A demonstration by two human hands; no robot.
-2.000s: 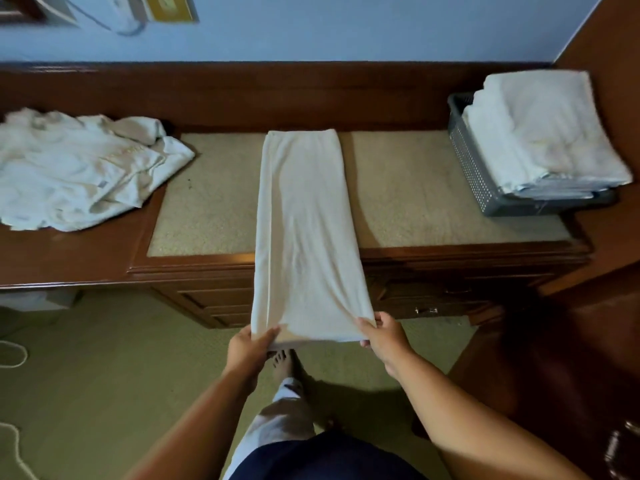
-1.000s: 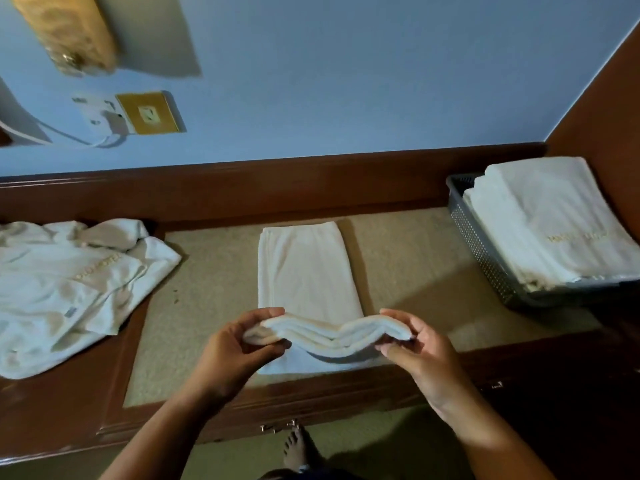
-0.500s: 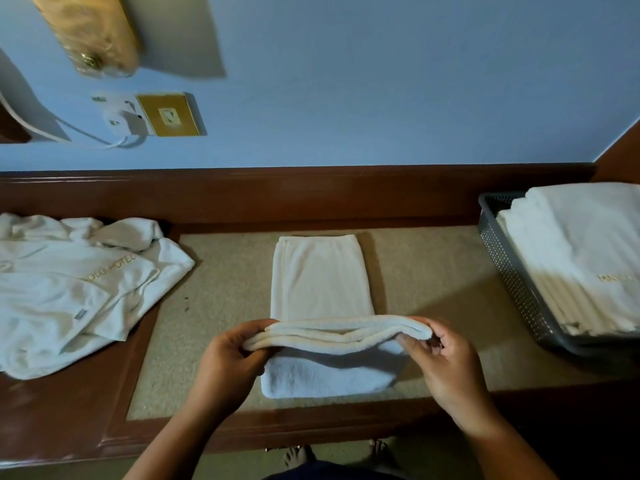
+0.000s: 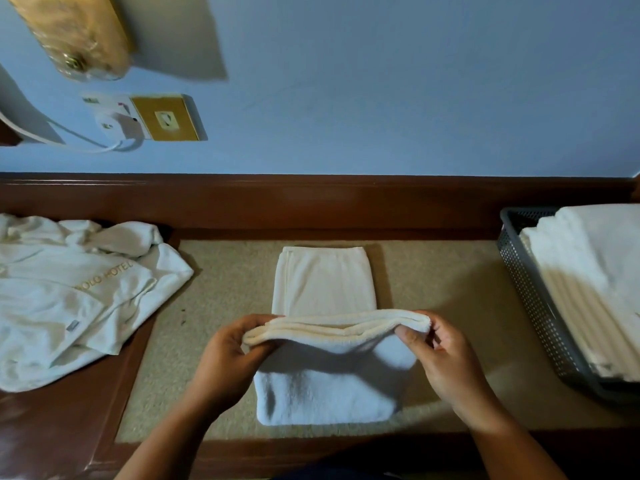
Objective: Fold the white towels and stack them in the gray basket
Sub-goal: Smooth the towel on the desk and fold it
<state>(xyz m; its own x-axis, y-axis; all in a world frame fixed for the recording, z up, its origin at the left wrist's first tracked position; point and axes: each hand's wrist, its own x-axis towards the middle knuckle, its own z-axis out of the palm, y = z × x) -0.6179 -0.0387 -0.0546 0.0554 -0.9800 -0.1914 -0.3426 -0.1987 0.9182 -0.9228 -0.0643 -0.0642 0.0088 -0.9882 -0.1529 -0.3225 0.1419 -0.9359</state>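
Folded towel (image 4: 323, 282) lies at the centre of the tabletop (image 4: 225, 306). Left of it: a heap of unfolded towels (image 4: 69, 296). Right of it: a basket (image 4: 530, 303) holding a towel stack (image 4: 595, 282). Behind it: the wall (image 4: 381, 98), carrying a socket plate (image 4: 166, 117).

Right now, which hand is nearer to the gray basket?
Right. The right hand holds the towel end on the side of the gray basket; the left hand holds the far end.

your wooden desk (image 4: 62, 427) with a beige inlay fills the lower frame; on it lie a half-folded towel (image 4: 323, 282) at centre, crumpled towels (image 4: 69, 296) at left, and a gray basket (image 4: 533, 306) at right.
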